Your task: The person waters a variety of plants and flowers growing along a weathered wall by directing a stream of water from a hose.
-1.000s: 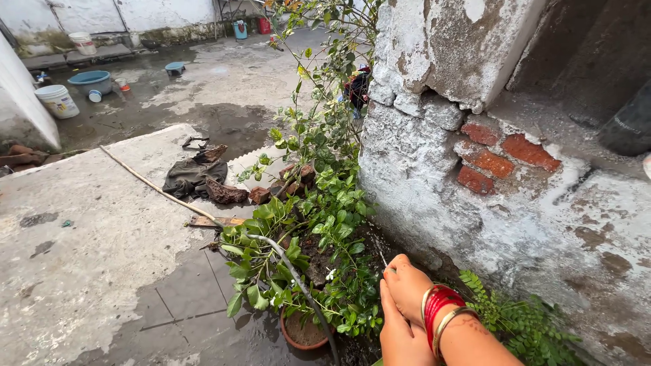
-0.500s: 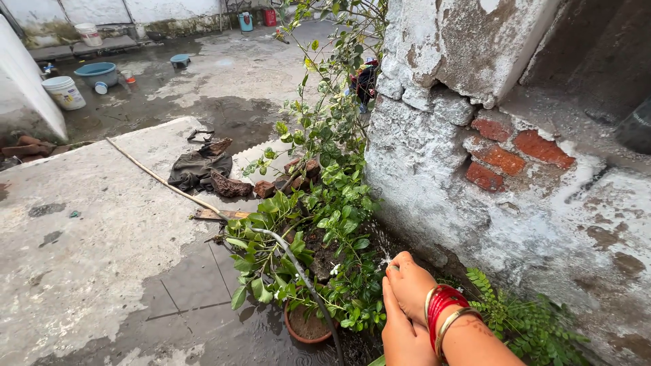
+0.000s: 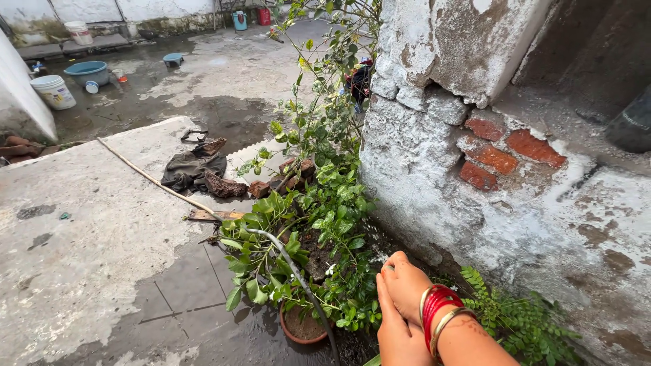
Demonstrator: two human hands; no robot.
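Our right hand (image 3: 407,288) stays clenched on a hose over the plants (image 3: 325,237), the spray now unseen; left hand (image 3: 397,335) presses alongside, fingers unclear.

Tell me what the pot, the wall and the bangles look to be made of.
Pot: likely terracotta, with a matte reddish-brown rim.
Wall: brick under rough whitewashed plaster, with red bricks exposed where it has chipped.
Bangles: glossy red ones, glass or plastic, plus one gold-coloured, probably metal.

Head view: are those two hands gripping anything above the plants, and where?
Cannot be told. The right hand is curled like a fist over the potted plants, the left hand pressed beside it; anything inside is hidden.
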